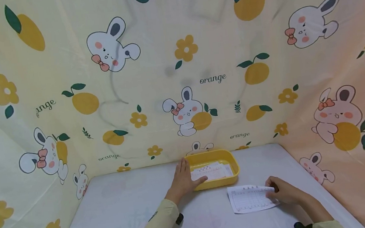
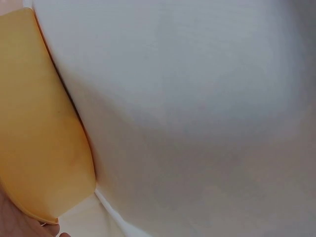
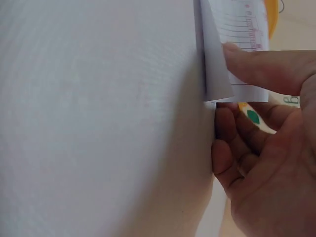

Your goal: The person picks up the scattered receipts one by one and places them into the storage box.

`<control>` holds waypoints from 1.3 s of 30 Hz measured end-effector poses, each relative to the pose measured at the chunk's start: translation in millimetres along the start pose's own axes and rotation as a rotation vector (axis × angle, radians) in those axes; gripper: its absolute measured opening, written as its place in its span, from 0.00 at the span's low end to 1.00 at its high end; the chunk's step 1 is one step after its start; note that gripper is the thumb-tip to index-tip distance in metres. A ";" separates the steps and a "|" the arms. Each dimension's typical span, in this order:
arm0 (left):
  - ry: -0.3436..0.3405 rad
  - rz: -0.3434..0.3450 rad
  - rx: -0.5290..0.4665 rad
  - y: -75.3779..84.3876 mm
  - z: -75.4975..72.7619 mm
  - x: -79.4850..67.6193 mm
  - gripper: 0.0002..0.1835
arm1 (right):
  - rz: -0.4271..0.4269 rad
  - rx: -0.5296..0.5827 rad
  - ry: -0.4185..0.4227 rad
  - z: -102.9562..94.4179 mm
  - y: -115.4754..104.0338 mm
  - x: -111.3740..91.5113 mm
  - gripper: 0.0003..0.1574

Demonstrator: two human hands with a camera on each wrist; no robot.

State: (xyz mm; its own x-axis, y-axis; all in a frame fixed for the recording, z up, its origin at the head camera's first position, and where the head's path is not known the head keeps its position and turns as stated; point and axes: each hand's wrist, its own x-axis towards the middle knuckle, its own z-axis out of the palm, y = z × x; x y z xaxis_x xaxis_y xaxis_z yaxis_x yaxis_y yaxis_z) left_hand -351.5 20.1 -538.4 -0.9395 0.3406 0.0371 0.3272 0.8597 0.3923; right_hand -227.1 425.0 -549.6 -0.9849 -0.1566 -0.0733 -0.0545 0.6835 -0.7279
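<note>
A yellow plastic tray [image 1: 232, 178] stands at the back of the white table, with printed paper slips [image 1: 212, 171] lying in it. My left hand [image 1: 183, 179] rests against the tray's near-left corner, fingers straight along the left side and thumb on the front rim. In the left wrist view the tray's outer wall [image 2: 47, 118] shows, with fingertips at the bottom corner. My right hand [image 1: 285, 189] pinches the right edge of a printed paper slip [image 1: 249, 199], just in front of the tray. Thumb [image 3: 269, 66] lies on the slip's printed face, and the held edge curls up.
The white table [image 1: 121, 202] runs back to a cloth backdrop [image 1: 152, 76] printed with rabbits, oranges and flowers. This cloth also hangs along both sides. The tray sits close to the back edge. A black wrist device [image 1: 301, 227] shows at the right sleeve.
</note>
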 end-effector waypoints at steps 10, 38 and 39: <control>0.007 0.001 -0.005 -0.1 -0.1 -1.2 0.71 | -0.058 0.073 0.065 -0.8 7.7 0.8 0.23; 0.013 0.002 -0.003 2.7 -1.7 -2.0 0.69 | -0.119 0.193 0.418 -7.7 -12.5 10.7 0.17; 0.013 0.004 -0.005 3.1 -1.8 -2.0 0.68 | -0.138 0.195 0.431 -7.4 -13.5 11.8 0.17</control>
State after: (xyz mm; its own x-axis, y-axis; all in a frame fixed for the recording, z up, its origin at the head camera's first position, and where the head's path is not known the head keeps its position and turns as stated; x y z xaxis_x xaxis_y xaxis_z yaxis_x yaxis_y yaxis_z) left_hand -348.8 21.3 -535.7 -0.9396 0.3385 0.0506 0.3299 0.8565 0.3969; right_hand -239.1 419.3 -535.6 -0.9512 0.1013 0.2915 -0.1978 0.5247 -0.8280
